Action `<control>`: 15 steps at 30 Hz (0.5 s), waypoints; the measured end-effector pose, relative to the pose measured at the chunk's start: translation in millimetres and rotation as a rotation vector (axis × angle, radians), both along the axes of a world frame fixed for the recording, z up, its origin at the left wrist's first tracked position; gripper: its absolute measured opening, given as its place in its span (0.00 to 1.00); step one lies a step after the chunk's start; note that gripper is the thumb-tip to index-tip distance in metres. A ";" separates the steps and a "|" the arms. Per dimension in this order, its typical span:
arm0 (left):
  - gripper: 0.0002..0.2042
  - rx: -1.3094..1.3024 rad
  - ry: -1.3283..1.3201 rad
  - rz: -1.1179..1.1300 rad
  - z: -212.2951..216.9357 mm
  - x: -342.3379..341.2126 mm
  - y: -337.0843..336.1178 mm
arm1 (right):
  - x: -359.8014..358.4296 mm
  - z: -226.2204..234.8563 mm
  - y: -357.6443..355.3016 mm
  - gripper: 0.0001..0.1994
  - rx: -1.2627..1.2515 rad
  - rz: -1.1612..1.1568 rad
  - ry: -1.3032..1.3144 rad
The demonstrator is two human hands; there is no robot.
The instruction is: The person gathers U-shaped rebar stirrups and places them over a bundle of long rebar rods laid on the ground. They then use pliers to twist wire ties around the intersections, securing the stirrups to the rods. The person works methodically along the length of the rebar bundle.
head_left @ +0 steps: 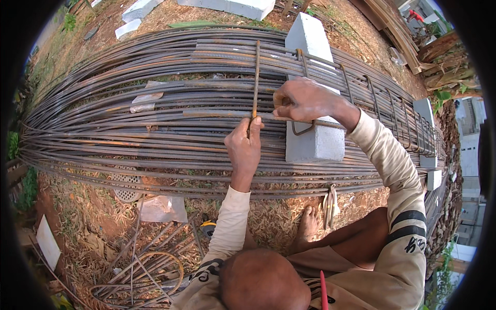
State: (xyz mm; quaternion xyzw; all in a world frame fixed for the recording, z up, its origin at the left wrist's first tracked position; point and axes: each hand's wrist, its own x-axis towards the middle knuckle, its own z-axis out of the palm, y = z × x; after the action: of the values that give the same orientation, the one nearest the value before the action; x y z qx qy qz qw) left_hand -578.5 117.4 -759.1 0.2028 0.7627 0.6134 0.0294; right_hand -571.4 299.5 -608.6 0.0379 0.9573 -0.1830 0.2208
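Note:
My left hand [243,147] is closed around the near end of a short, rust-brown rebar piece [257,77]. It lies crosswise over the long rebars; whether it is a straight bar or a stirrup seen edge-on, I cannot tell. Just to the right, my right hand [307,101] is closed, thumb and fingers pinched together near the end of a long ribbed bar [222,113]. What sits in that pinch is too small to make out. Under the right wrist a bent steel stirrup [303,130] hangs around bars above a pale block [315,144].
More stirrups [373,98] line the bars to the right, above another block [423,111]. Long rebars [103,121] bunch together at the left. Pincers [330,204] are by my foot. A yellow-black tape measure [208,227] and tangled rods [134,274] lie on the near ground.

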 end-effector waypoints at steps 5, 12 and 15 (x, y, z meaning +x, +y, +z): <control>0.20 0.108 0.043 0.028 -4.3 5.8 15.9 | -7.0 -39.2 13.7 0.11 -0.238 -0.280 0.201; 0.14 -0.051 0.004 -0.046 9.2 -3.2 0.1 | 25.9 -34.4 -38.5 0.11 -0.766 -0.757 0.166; 0.11 -0.060 0.038 -0.031 4.5 -0.9 -9.7 | 48.1 -42.9 -51.1 0.12 -0.749 -0.664 0.224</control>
State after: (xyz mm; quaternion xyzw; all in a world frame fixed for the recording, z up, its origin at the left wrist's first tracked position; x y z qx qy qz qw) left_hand -579.4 107.7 -754.6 0.2252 0.7779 0.5859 0.0306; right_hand -523.3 248.4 -651.5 0.2385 0.7802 -0.5765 0.0452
